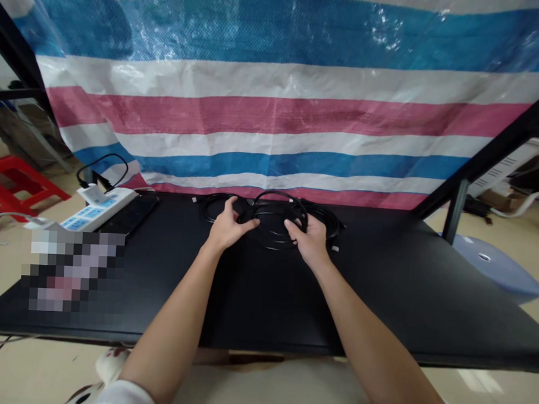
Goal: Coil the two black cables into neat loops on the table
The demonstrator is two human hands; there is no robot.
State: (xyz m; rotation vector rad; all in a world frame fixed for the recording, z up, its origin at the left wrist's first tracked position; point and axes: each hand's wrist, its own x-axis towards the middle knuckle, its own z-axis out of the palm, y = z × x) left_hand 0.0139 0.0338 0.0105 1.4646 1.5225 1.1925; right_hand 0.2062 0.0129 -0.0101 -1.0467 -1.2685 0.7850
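Observation:
Near the far edge of the black table, a loose coil of black cable (pixel 303 209) is between my two hands. My right hand (pixel 311 236) closes on its right side, thumb on top. On the left side, my left hand (pixel 227 227) holds the coil near the thumb, with the index finger raised and the other fingers partly hidden. More black cable (pixel 209 206) lies looped beyond my left hand, and another looped cable (pixel 333 221) sits behind my right hand. Small light connector ends show at the left (pixel 194 200) and the right (pixel 335 249).
A white power strip (pixel 97 209) with plugs stands on the table's left, beside a dark flat phone-like device (pixel 135 215). A blurred-out patch covers the front left. Behind the table (pixel 404 279) hangs a striped plastic sheet (pixel 273 116). Red (pixel 18 182) and bluish (pixel 494 265) stools flank it.

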